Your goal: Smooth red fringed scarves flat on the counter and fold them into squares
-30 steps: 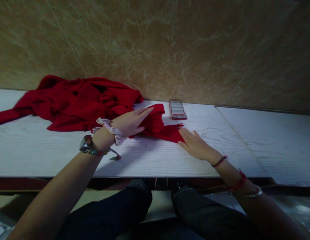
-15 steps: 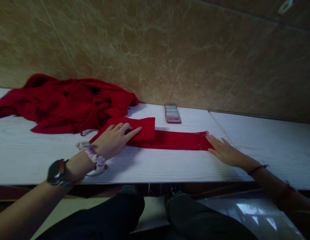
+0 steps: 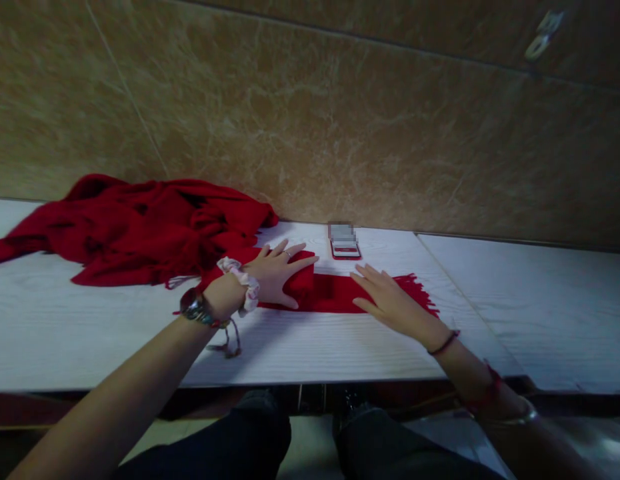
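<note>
A red scarf (image 3: pixel 335 293) lies lengthwise on the white wood-grain surface, its fringed end to the right and a folded layer over its left part. My left hand (image 3: pixel 275 273) rests on that folded layer, fingers spread, with a ring and a scrunchie at the wrist. Over the strip's right half, just short of the fringe, is my right hand (image 3: pixel 387 297), its fingers stretched out; whether it presses on the cloth or hovers is hard to tell. To the left spreads a crumpled heap of red cloth (image 3: pixel 140 227) with fringes.
A phone (image 3: pixel 345 243) with a blurred-out screen lies behind the scarf, near the brown marble wall (image 3: pixel 290 120). The white tabletop (image 3: pixel 550 313) has a seam on the right. Its front edge runs just above my legs (image 3: pixel 250 433).
My right hand has moved left from the fringe, which now lies uncovered. My left hand has shifted right on the folded part and spread its fingers. The view has tilted up slightly.
</note>
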{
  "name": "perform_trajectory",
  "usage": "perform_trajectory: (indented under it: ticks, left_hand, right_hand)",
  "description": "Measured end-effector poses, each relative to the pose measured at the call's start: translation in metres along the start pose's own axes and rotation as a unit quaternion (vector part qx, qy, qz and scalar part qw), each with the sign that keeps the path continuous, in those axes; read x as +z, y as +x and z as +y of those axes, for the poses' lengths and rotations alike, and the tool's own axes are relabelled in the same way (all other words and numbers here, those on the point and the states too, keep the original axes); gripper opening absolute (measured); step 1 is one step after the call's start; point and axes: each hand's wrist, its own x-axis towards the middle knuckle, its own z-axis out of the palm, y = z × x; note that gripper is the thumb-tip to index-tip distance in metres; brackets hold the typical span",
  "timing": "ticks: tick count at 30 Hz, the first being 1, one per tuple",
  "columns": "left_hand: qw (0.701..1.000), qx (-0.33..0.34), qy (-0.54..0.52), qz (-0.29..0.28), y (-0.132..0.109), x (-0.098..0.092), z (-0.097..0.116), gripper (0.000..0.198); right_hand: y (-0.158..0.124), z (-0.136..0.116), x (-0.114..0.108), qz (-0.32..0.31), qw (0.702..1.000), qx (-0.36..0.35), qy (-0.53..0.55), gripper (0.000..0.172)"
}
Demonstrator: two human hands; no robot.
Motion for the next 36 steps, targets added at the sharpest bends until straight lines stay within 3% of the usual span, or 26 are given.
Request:
perform_trajectory:
  ticks: [2,6,11,16,21,26,32,36]
  left_hand:
    - [1.0,-0.01,-0.008,-0.026,0.003,0.004,0.0,0.097]
    - [1.0,0.001,0.01,-0.022,-0.001,0.007,0.0,0.094]
    - [0.998,-0.007,0.034,-0.047,-0.005,-0.001,-0.005,0.088]
    - [0.997,0.003,0.033,-0.064,-0.02,-0.005,-0.028,0.085]
    - [0.998,-0.027,0.038,-0.053,-0.058,0.003,-0.063,0.081]
    - [0.995,-0.092,0.035,-0.035,-0.089,0.022,-0.092,0.078]
    - [0.996,-0.072,0.041,0.021,-0.101,0.049,-0.097,0.08]
    - [0.994,-0.095,0.047,-0.006,-0.101,0.038,-0.089,0.084]
  right_hand:
    - [0.008,-0.011,0.012,-0.022,1.0,0.003,0.0,0.05]
    - [0.008,-0.012,0.026,-0.034,0.999,0.006,-0.028,0.048]
    - [0.004,-0.007,0.022,-0.035,0.998,-0.007,-0.047,0.048]
    - [0.0,0.0,0.021,-0.036,0.998,-0.019,-0.048,0.048]
    - [-0.013,0.02,0.021,-0.037,0.998,-0.026,-0.037,0.048]
    - [-0.038,0.063,0.016,-0.058,0.998,-0.014,-0.02,0.049]
    - [-0.057,0.092,0.011,-0.069,0.998,-0.007,-0.007,0.048]
    - [-0.054,0.085,0.008,-0.074,0.997,-0.003,-0.004,0.05]
